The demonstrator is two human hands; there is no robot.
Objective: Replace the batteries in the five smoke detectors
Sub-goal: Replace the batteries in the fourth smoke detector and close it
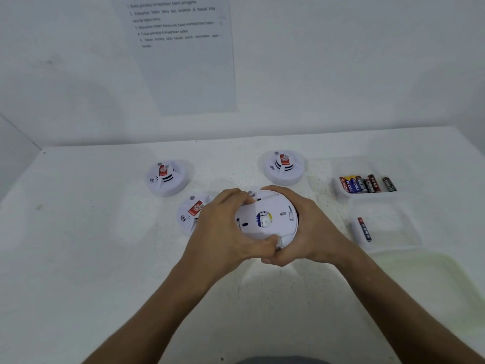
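Both hands hold one white round smoke detector [273,208] above the table, its back plate turned toward me. My left hand [223,227] wraps its left rim, fingers over the top edge and thumb at the bottom. My right hand [307,229] cups its right side and underside. A battery label shows through the small round hole [263,219] in the middle of the back plate. Three other detectors sit face up: one far left [168,177], one partly hidden behind my left hand [190,214], one at the back right [283,166].
A clear tray [338,190] at the right holds several batteries [366,183]. Nearer, a second clear tray [409,232] holds one red battery [364,229]. A printed instruction sheet [183,53] hangs on the white wall behind the white table [105,258].
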